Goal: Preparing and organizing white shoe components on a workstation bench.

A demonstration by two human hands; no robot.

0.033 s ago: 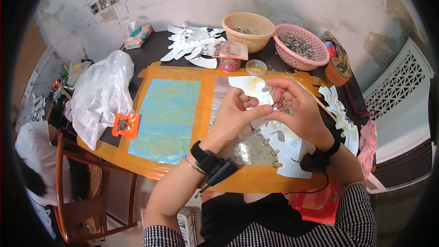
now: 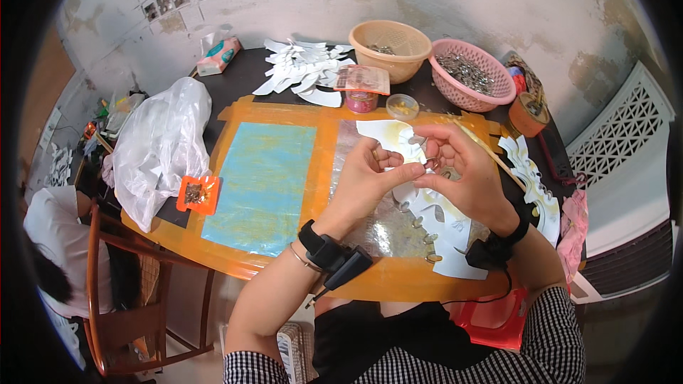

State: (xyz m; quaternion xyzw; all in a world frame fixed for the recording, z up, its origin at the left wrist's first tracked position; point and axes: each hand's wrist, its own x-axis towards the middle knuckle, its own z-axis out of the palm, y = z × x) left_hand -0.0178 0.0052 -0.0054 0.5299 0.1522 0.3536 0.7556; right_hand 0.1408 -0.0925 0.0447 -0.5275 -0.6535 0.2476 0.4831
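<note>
Over the right half of the table my left hand (image 2: 366, 178) is closed on a thin white curved strip (image 2: 384, 130) with yellowish smears, pinching it with the thumb and fingers. My right hand (image 2: 466, 171) meets it at the strip's right edge, fingers curled and pinching a small metal ring-like piece (image 2: 432, 163). My thumbs nearly touch. Below the hands lies another white strip (image 2: 455, 252), with several small oval metal pieces (image 2: 430, 239) along its left edge; my right wrist partly covers it.
White cutouts (image 2: 306, 71) are heaped at the back. Beside them stand a beige basket (image 2: 391, 32) and a pink basket (image 2: 473, 92) of metal pieces. More strips (image 2: 526, 171) lie right, near a wooden stick (image 2: 491, 153). A plastic bag (image 2: 160, 142) and orange packet (image 2: 198, 193) sit left.
The whole view has shifted very slightly. Both hands keep their hold on the white strip and the small metal piece.
</note>
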